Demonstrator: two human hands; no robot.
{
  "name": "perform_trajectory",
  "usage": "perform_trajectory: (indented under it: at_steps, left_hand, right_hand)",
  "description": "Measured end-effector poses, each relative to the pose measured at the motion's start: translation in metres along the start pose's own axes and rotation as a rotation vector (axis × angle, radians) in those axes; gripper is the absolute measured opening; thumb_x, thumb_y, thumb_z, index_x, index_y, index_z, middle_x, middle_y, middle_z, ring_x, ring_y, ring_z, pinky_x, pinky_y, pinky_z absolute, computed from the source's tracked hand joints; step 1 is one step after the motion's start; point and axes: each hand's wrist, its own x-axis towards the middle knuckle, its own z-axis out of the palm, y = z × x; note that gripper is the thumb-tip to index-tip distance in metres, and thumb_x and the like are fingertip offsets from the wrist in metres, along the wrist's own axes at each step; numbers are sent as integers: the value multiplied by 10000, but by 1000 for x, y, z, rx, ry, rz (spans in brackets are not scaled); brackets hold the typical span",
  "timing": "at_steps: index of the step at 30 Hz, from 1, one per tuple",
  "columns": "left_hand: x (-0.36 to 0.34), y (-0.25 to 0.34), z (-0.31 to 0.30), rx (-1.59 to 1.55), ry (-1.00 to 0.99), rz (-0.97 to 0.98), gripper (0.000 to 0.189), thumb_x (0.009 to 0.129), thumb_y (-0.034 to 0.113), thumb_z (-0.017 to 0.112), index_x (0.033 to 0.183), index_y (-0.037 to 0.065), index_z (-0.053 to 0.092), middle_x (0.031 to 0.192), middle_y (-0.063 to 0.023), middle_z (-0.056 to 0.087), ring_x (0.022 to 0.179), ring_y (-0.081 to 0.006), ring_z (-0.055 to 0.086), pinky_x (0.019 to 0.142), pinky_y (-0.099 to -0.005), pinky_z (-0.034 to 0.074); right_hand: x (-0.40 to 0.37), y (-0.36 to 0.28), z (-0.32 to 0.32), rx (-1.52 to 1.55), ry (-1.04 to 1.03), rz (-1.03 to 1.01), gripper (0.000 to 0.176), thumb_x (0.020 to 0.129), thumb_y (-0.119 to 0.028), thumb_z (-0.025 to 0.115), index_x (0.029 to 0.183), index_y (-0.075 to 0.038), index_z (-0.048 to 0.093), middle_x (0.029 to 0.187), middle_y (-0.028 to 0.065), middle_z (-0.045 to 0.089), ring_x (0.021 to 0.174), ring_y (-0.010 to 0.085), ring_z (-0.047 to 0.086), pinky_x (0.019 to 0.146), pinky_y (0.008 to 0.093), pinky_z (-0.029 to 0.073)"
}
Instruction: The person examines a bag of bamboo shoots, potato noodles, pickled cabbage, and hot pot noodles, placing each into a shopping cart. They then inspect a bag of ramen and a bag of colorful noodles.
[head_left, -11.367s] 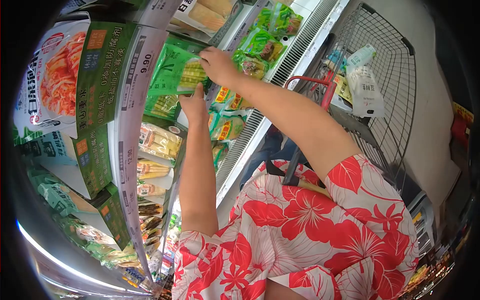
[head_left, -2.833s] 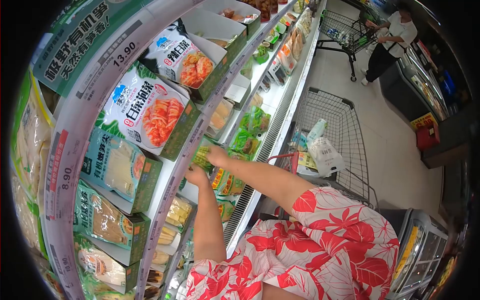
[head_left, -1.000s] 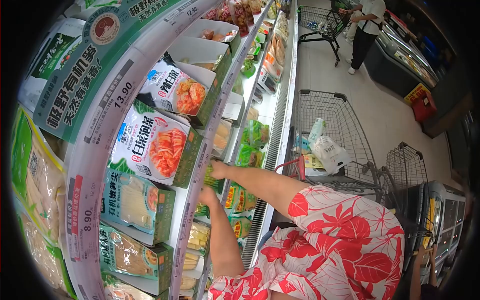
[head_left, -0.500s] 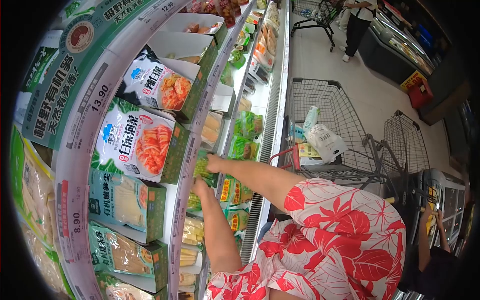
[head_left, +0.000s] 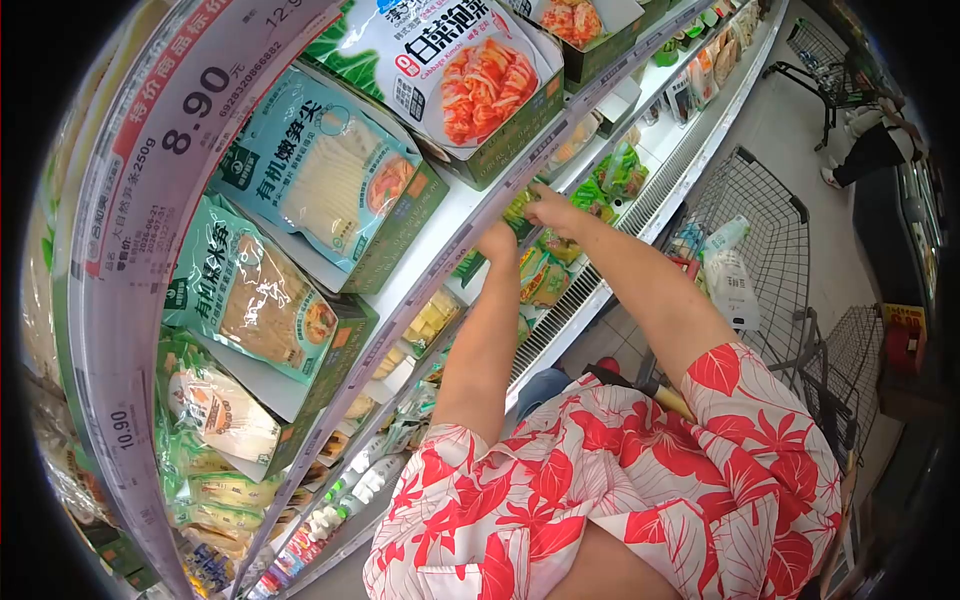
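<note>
Chilled supermarket shelves (head_left: 440,215) curve across the left of the view, stacked with boxed packets, and a long price strip (head_left: 150,170) reading 8.90 runs along an upper edge. To the right, on the pale floor (head_left: 790,110), stands a wire shopping cart (head_left: 770,200) with a white bag (head_left: 735,290) lying in it. A second, smaller cart (head_left: 835,370) stands just beyond. Far up the aisle another person (head_left: 872,140) stands at a trolley, well apart from the wearer.

Among the shelf goods, a large kimchi packet (head_left: 460,60) sits highest, and a teal bamboo shoot packet (head_left: 320,170) lies below and left of it.

Both bare arms reach out from a red floral garment to one lower shelf. The green packet (head_left: 520,207) is at the front edge of that shelf, between the two hands. The right hand (head_left: 553,208) has its grip closed on the packet's right side. The left hand (head_left: 497,240) is just beneath, knuckles up and touching the packet's lower edge. Whether its grip is clenched on the packet I cannot tell. More green and orange packets (head_left: 545,275) lie just below the hands.
</note>
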Motion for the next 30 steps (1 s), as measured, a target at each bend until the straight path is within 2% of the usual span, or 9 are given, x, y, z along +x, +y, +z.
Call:
perform_trajectory:
  at_steps: [3,10,14,17,19,21,25,27,30]
  left_hand:
    - [-20,16,-7,-58,-23,213,112,913,96,536,857,0,525,764,-44,513,686,-129,454,666,-294,413]
    - [-49,56,-66,-297,-80,69,68,956,90,455,929,27,452,850,-42,490,776,-100,434,723,-268,391]
    - [-48,49,-103,-258,9,26,94,965,106,439,962,12,436,901,-81,519,822,-145,482,774,-300,405]
    - [-46,20,-112,-113,110,-55,273,951,132,476,1149,-48,419,1088,-191,524,994,-262,521,909,-366,395]
    - [-58,46,-108,308,118,163,517,923,135,512,1334,-91,296,1308,-309,384,1214,-391,417,1037,-442,314]
    - [-67,61,-102,401,96,301,597,902,87,502,1365,-130,194,1393,-382,211,1304,-494,241,1093,-515,207]
    - [-68,43,-105,418,-306,436,528,886,65,515,1371,-12,321,1435,-336,209,1343,-491,193,1095,-557,194]
    - [-61,29,-108,667,-330,631,500,880,51,513,1359,39,370,1466,-300,192,1349,-497,177,1087,-585,198]
    - [-61,27,-112,858,-443,596,536,926,187,523,1397,38,315,1507,-278,92,1381,-485,93,1070,-630,174]
  right_hand:
    - [7,6,-2,-39,10,-12,632,776,-88,597,1356,7,364,896,127,594,718,181,579,632,308,495]
    - [8,1,2,-44,-50,24,646,797,-105,574,1384,-12,322,928,135,599,720,182,589,622,305,506]
    - [6,21,50,36,-264,5,638,809,-77,551,1396,-14,310,1180,183,530,735,159,595,633,276,515]
    - [-4,37,84,-159,-204,-133,639,760,-109,616,1346,-4,385,1309,261,415,1042,318,534,872,384,469]
    - [-15,36,90,-273,-46,-168,674,698,-149,671,1310,4,433,1308,316,381,1244,458,353,1049,442,325]
    - [-18,31,94,-331,9,-80,717,705,-118,641,1364,-6,380,1334,315,335,1260,447,339,1044,422,344]
    - [-23,17,89,-292,7,-14,659,717,-116,621,1324,35,413,1262,314,459,1105,421,526,888,423,471]
    - [-21,19,84,-116,-50,-14,655,716,-136,635,1310,37,422,1234,315,495,1083,401,552,841,415,492]
    - [-30,19,69,-242,4,-39,667,712,-159,641,1300,64,418,1224,315,503,1096,399,545,856,425,480]
